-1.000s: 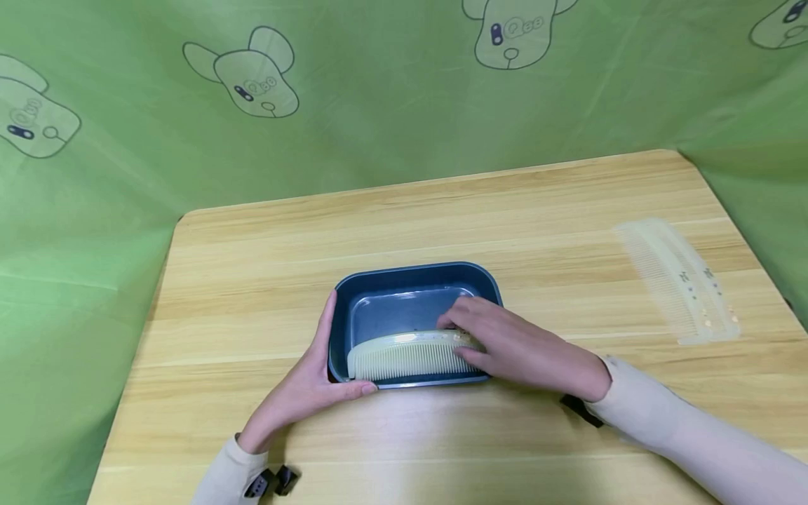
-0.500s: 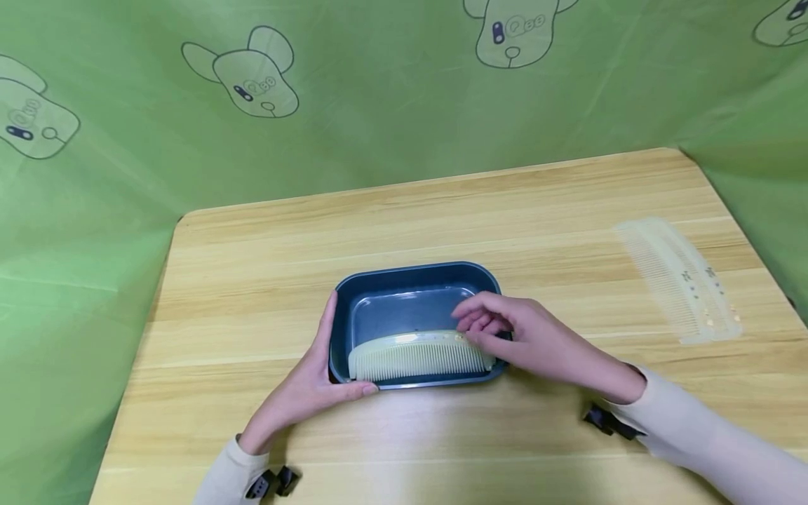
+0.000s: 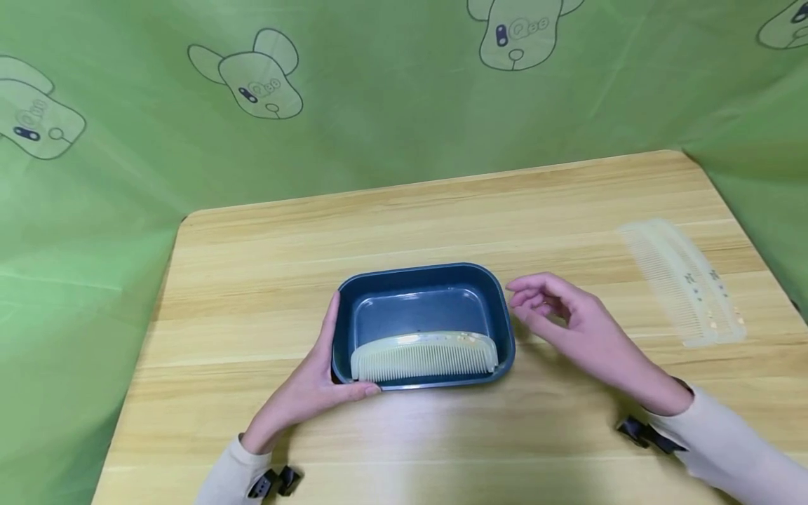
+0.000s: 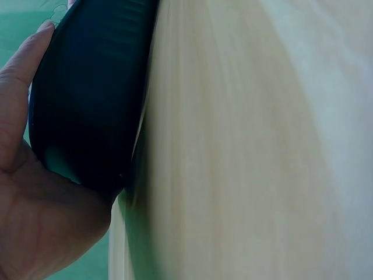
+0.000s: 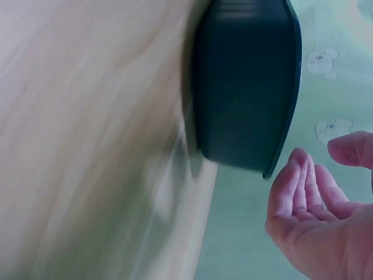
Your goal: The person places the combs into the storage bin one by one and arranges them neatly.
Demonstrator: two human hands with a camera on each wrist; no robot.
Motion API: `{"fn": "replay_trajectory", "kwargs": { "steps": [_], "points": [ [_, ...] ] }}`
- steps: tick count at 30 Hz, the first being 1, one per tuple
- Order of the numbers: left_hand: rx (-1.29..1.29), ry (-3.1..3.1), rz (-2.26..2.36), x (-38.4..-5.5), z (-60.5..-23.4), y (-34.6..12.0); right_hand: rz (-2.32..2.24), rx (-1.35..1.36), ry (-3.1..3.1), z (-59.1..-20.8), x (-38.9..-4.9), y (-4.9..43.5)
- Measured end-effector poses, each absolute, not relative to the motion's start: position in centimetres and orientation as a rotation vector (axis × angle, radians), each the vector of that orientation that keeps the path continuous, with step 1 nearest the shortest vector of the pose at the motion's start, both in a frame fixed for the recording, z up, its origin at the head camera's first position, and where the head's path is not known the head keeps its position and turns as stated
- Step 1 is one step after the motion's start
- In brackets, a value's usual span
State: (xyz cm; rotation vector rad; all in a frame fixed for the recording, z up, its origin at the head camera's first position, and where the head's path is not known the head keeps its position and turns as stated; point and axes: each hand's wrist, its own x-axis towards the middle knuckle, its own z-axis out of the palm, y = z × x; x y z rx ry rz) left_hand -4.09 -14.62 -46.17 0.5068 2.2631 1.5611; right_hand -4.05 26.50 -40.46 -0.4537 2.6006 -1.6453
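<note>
A dark blue rectangular box (image 3: 419,312) stands on the table in the head view. Inside it, along the front wall, a pale green comb (image 3: 423,356) leans with its teeth towards the front. My left hand (image 3: 309,379) holds the box at its front left corner, thumb along the front rim and fingers along the left side. In the left wrist view the palm and thumb lie against the box wall (image 4: 93,87). Just right of the box hovers my right hand (image 3: 568,315), fingers loosely bent, holding nothing. The right wrist view shows it apart from the box (image 5: 245,87).
Towards the table's right edge lie pale translucent combs (image 3: 669,280), seemingly two overlapping, with small printed marks. The wooden table (image 3: 284,245) has green cloth (image 3: 379,105) hanging behind it and at both sides.
My right hand has let go of the comb, leaving it in the box, and has drawn back to the right past the rim. My left hand stays at the box's corner.
</note>
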Motion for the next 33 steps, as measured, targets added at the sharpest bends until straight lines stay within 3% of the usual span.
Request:
{"fn": "replay_trajectory", "kwargs": {
  "steps": [7,33],
  "points": [
    [0.509,2.267,1.561,-4.1,-46.1,-14.6,-1.657,-0.384,2.744,-40.9,-4.1,28.8],
    [0.495,2.277,1.544,-3.9,-46.0,-14.5,-1.54,0.346,2.821,-42.8,-2.4,38.5]
  ]
}}
